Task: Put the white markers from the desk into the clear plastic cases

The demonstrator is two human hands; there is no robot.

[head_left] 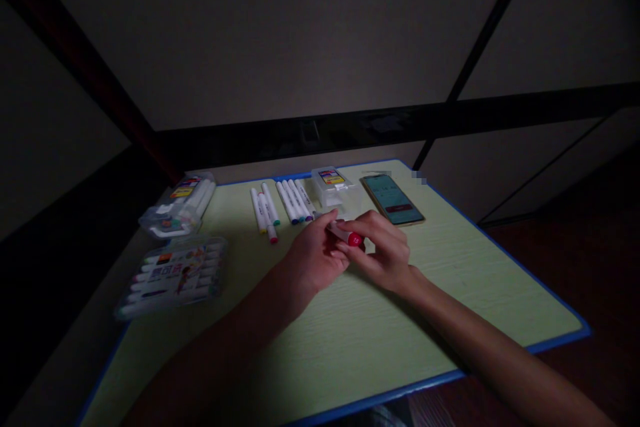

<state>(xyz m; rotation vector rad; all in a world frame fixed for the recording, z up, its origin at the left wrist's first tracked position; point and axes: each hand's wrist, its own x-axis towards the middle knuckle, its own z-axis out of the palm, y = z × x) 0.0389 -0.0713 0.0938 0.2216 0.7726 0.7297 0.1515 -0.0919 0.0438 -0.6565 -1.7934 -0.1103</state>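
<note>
A white marker with a red end (346,235) is held between my two hands above the middle of the table. My left hand (315,255) is closed around its far part, so that part is hidden. My right hand (384,250) pinches it near the red end with thumb and fingers. Just beyond my hands stands a clear plastic case (326,195) with a coloured label. Several white markers (291,201) lie side by side to the left of that case. Farther left is a looser group of markers (265,208) with yellow, green and pink-red ends.
A lit phone (395,200) lies beyond my right hand. At the table's left edge sit a clear case with a handle (175,230) and a flat clear pack of markers (173,275). The pale green table (365,347) has a blue edge; a panelled wall rises behind it.
</note>
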